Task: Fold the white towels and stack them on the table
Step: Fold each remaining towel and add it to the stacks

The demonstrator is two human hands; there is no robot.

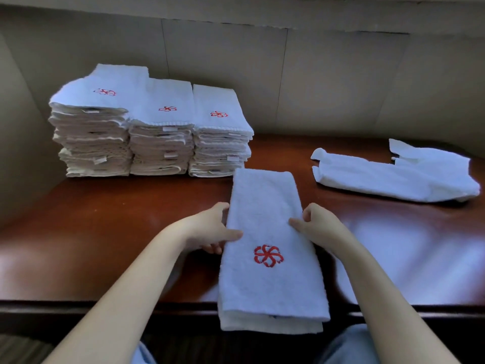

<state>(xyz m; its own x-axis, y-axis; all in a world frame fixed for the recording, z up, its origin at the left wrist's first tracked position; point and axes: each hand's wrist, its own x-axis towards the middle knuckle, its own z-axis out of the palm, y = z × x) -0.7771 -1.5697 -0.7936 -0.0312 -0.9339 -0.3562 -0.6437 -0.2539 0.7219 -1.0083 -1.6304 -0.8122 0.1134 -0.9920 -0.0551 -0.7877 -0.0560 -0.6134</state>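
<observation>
A white towel (265,206) with a red flower emblem lies folded into a long strip on the dark wooden table (131,219), its near end hanging over the front edge. My left hand (212,229) grips the strip's left edge, thumb on top and fingers underneath. On the opposite edge my right hand (315,223) pinches the towel the same way. Three stacks of folded white towels (157,143) stand at the back left, each topped by a red emblem.
A loosely folded white towel (393,177) lies at the back right of the table. Beige wall panels (288,74) close off the back and the left side. My knees in blue jeans (343,345) show below the table's front edge.
</observation>
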